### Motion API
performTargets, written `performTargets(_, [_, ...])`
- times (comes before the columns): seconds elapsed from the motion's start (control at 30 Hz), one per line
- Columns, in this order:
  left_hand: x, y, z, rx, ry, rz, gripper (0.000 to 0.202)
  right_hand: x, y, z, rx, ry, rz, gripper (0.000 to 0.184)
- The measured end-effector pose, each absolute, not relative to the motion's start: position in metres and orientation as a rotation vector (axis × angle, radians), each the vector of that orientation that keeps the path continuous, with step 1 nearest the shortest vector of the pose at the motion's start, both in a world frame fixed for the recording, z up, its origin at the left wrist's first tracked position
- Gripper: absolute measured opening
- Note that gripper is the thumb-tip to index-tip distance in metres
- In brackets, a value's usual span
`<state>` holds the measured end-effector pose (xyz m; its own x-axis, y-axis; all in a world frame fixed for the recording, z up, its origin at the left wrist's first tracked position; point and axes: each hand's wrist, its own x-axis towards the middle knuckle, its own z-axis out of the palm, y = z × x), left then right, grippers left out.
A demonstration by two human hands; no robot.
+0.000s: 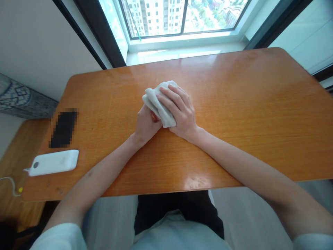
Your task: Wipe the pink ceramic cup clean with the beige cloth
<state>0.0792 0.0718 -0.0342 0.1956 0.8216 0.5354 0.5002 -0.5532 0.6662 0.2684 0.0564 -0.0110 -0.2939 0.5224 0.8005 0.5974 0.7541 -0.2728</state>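
Observation:
At the middle of the orange wooden table [234,104] my two hands meet around a crumpled white cloth [158,102]. My right hand [179,111] lies over the cloth with its fingers wrapped round it. My left hand [145,123] is curled beneath and beside the cloth, closed on a small orange-red thing [154,117] of which only a sliver shows. Most of that thing is hidden by the cloth and fingers.
A white power bank [53,162] with a cable lies at the table's near left. A dark phone [63,128], blurred out, lies just behind it. A window sill runs along the far edge. My lap shows below the near edge.

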Motion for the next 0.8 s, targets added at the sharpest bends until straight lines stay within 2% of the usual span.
performTargets(0.23, [0.077, 0.074, -0.023, 2.214, 1.267, 1.351, 0.069, 0.27, 0.066, -0.017, -0.967, -1.888, -0.003, 0.062])
performTargets(0.4, [0.07, 0.078, -0.036, 2.258, 1.236, 1.277, 0.059, 0.268, 0.057, -0.01, -0.83, -2.078, -0.07, 0.063])
performTargets(0.7, [0.079, 0.075, -0.027, 2.24, 1.259, 1.287, 0.075, 0.267, 0.064, -0.017, -1.002, -1.841, 0.039, 0.065])
performTargets(0.8, [0.074, 0.076, -0.032, 2.219, 1.283, 1.219, 0.067, 0.266, 0.057, -0.012, -0.961, -1.964, -0.071, 0.071])
